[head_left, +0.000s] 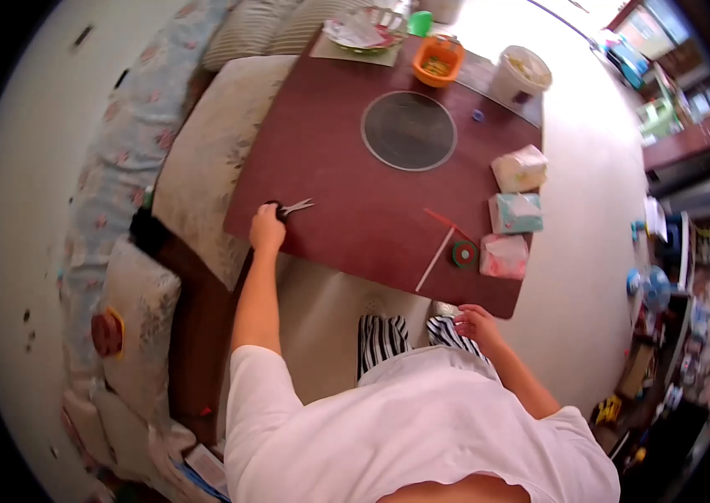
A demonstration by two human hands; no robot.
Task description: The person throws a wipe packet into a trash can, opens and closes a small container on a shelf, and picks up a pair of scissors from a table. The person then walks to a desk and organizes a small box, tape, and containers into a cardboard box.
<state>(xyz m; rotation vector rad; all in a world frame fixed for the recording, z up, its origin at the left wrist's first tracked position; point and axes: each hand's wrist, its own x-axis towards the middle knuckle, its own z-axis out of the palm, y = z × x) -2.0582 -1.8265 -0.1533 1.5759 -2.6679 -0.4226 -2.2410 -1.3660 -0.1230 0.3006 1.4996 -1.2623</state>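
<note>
My left hand (pixel 267 228) is at the left front corner of the dark red table (pixel 338 184), its fingers closed on the black handles of a pair of scissors (pixel 296 206). The blades are slightly apart and point right over the tabletop. My right hand (pixel 478 325) hangs just off the table's front edge at the right, its fingers loosely curled and apart, with nothing seen in them. Nearest to it on the table are a green and red tape roll (pixel 464 254), a thin white strip (pixel 436 260) and a red strip (pixel 442 220).
Three tissue packs (pixel 516 213) line the right edge. A round dark glass plate (pixel 409 131) lies mid-table. At the back are an orange basket (pixel 438 61), a white bucket (pixel 521 74) and a fruit dish (pixel 365 30). A sofa (pixel 196 176) stands left, cluttered shelves right.
</note>
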